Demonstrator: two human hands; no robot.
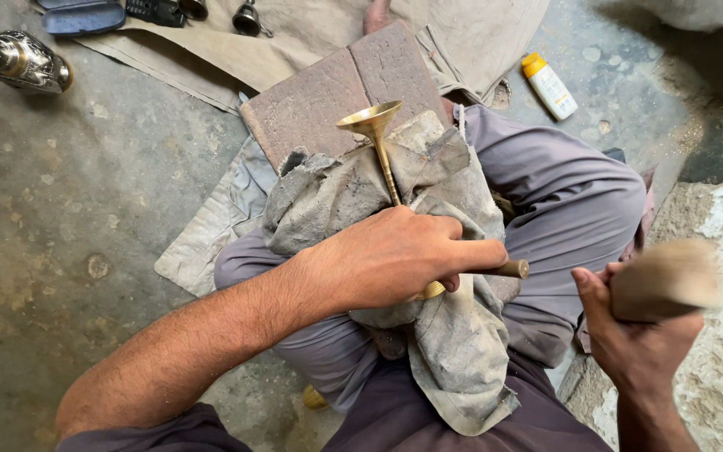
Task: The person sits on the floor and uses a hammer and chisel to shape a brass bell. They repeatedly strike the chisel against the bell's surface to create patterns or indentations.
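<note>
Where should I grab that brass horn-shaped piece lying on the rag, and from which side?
Probably by the thin stem just below the flared bell, coming from above. The brass piece lies on the rag with its bell pointing away, and that stretch of stem is bare; lower down, the left hand already covers it.

Not much packaging in your shot, honestly. There's one small plastic bottle lying on its side on the concrete floor up at the top right, just past your knee: white body with a label on it, yellow-orange cap pointing toward the top left. No signs or screens anywhere that I can make out.
</note>
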